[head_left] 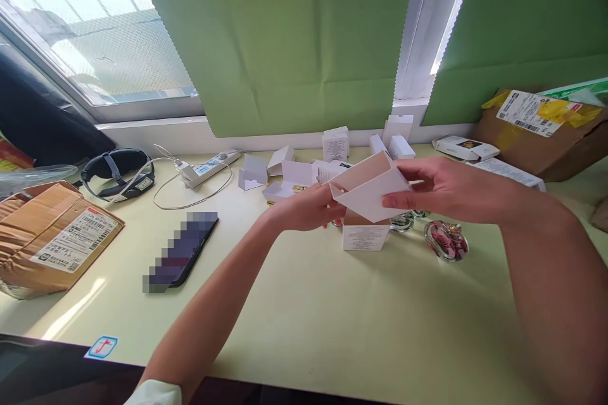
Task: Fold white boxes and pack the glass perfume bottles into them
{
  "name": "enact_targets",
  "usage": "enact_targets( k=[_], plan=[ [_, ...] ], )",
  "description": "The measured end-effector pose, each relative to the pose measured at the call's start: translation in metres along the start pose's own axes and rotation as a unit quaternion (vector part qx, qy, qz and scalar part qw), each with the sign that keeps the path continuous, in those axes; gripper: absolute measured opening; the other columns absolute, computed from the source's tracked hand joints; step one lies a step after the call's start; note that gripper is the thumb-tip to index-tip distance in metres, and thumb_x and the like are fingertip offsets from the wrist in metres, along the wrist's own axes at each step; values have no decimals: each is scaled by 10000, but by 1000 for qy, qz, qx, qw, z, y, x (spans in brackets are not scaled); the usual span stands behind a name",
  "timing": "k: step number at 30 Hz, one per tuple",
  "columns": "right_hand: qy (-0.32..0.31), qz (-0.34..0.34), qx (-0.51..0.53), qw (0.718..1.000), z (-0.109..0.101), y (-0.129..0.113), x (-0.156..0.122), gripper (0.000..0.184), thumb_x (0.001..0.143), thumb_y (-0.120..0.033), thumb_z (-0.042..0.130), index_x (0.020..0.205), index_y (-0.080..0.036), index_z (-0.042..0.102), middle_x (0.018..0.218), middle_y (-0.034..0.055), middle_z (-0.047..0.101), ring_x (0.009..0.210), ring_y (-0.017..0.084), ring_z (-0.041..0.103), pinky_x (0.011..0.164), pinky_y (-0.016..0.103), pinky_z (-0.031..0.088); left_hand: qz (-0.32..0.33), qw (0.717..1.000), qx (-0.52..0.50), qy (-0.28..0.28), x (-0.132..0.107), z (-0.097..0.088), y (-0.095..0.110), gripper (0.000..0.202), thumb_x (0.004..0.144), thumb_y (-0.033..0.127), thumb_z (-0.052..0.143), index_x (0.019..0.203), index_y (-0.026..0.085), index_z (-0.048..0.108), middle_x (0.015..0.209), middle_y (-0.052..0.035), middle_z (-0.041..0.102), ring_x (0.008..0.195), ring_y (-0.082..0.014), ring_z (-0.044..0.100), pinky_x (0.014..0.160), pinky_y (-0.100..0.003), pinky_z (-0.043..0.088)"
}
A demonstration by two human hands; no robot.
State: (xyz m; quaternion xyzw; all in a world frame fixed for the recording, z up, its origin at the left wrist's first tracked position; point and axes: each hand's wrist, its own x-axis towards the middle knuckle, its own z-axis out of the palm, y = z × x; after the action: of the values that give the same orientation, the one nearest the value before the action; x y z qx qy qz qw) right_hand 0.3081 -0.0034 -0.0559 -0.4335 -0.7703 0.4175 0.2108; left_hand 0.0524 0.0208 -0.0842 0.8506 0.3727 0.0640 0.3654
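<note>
Both hands hold one small white carton in the air above the pale yellow table. My left hand pinches its left end, where a flap sticks out. My right hand grips its right side, fingers closed over the white face. The carton is tilted, and its brown inner side shows on top. Directly below it stands another white box with printed text. A small glass bottle with pink contents lies just right of that box, below my right wrist.
Several open white cartons lie near the window sill. A dark phone, a power strip with cable and a black strap are at the left. Cardboard parcels sit at the far left and far right.
</note>
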Motion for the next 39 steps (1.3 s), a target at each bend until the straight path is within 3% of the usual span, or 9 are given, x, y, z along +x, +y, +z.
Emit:
enact_targets(
  k=[4, 10, 14, 20, 24, 30, 39],
  plan=[
    [26, 9, -35, 999, -4, 10, 3, 489, 775, -529, 734, 1248, -417, 671, 1082, -6, 751, 923, 300, 699, 720, 432, 558, 3, 999, -15, 50, 0, 1, -5, 200, 930, 281, 458, 1108, 198, 499, 978, -42, 602, 753, -100, 595, 560, -184, 500],
    [45, -14, -15, 999, -2, 13, 5, 497, 767, -529, 752, 1250, -441, 670, 1112, -16, 748, 978, 332, 691, 771, 476, 573, -4, 1000, -9, 27, -1, -1, -6, 162, 932, 226, 463, 1031, 163, 575, 917, -49, 679, 673, -98, 619, 575, -213, 509],
    [57, -12, 10, 998, 3, 2, 3, 494, 833, -454, 717, 1317, -426, 624, 1233, -10, 709, 1075, 317, 667, 861, 472, 565, 2, 999, 14, 38, -2, -3, -6, 221, 948, 267, 476, 1089, 186, 624, 958, -52, 701, 705, -117, 641, 590, -227, 502],
    [-14, -45, 96, 994, 9, 2, 6, 534, 870, -348, 701, 1387, -362, 568, 1355, 25, 651, 1159, 271, 636, 950, 428, 551, 33, 999, 20, 29, -4, -2, -7, 151, 935, 239, 457, 986, 189, 590, 898, -27, 656, 735, -114, 592, 610, -213, 483],
    [-15, -35, 86, 996, 9, 6, 11, 541, 863, -348, 707, 1386, -361, 567, 1358, 27, 648, 1168, 271, 629, 970, 432, 534, 44, 999, 20, 9, -4, -3, -7, 126, 925, 221, 455, 975, 185, 564, 896, -25, 626, 769, -121, 564, 630, -223, 473],
    [-33, -3, 39, 999, 5, 7, 10, 490, 876, -385, 674, 1359, -371, 591, 1272, 16, 685, 1092, 276, 652, 884, 422, 549, 9, 1000, 14, -4, -4, -5, -4, 118, 889, 181, 489, 981, 193, 563, 932, -20, 625, 779, -114, 563, 633, -221, 458],
    [-17, 0, -5, 1000, 8, 9, 14, 483, 781, -482, 723, 1250, -371, 685, 1145, 15, 739, 974, 288, 685, 765, 408, 547, 22, 997, -73, -28, 1, -4, -10, 183, 892, 172, 509, 1048, 184, 606, 983, -43, 675, 823, -123, 634, 678, -235, 509]
  ],
)
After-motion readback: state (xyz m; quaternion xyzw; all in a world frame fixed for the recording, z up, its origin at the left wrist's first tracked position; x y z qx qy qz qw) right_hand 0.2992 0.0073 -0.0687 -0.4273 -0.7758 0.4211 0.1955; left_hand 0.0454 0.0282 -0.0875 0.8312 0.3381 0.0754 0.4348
